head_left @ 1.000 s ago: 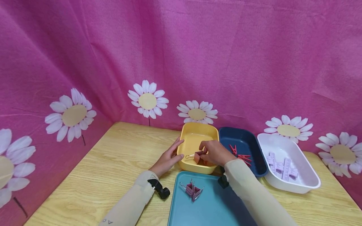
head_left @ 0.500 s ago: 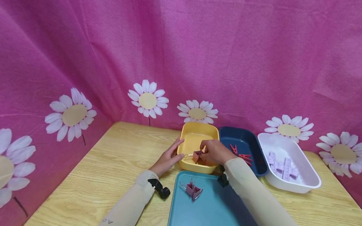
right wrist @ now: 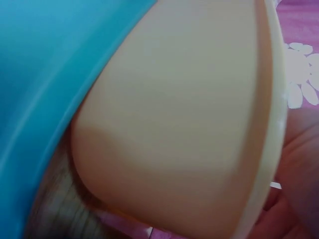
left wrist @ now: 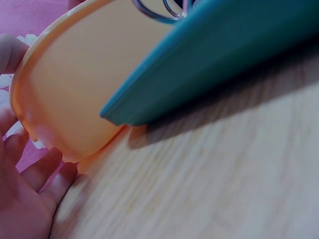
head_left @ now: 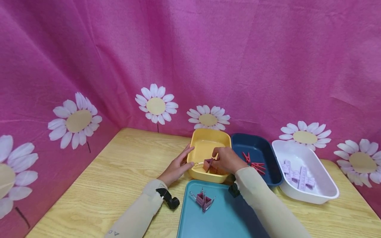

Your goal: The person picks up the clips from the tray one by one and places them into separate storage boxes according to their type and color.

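My right hand (head_left: 228,160) reaches into the yellow bin (head_left: 205,137), fingertips pinching a pinkish binder clip (head_left: 208,164) near its front end. The clip's wire handle points left; its right part is hidden by the fingers. In the right wrist view, the bin's front wall (right wrist: 179,114) covers most of that hand (right wrist: 299,169). My left hand (head_left: 176,168) rests against the bin's left side with thumb and fingers spread. From the left wrist view, its fingertips (left wrist: 47,167) lie along the outer wall. More binder clips (head_left: 203,201) lie on the teal tray (head_left: 220,218) in front.
Right of the yellow bin stands a navy bin (head_left: 250,140) with red clothespins (head_left: 256,165). A white bin (head_left: 322,175) beyond it holds lilac ruler-patterned pieces (head_left: 302,178). A pink flowered cloth (head_left: 253,66) hangs behind the wooden table (head_left: 143,148).
The right hand and the binder clip in its fingers shift only slightly inside the yellow bin. The left hand stays at the bin's side.
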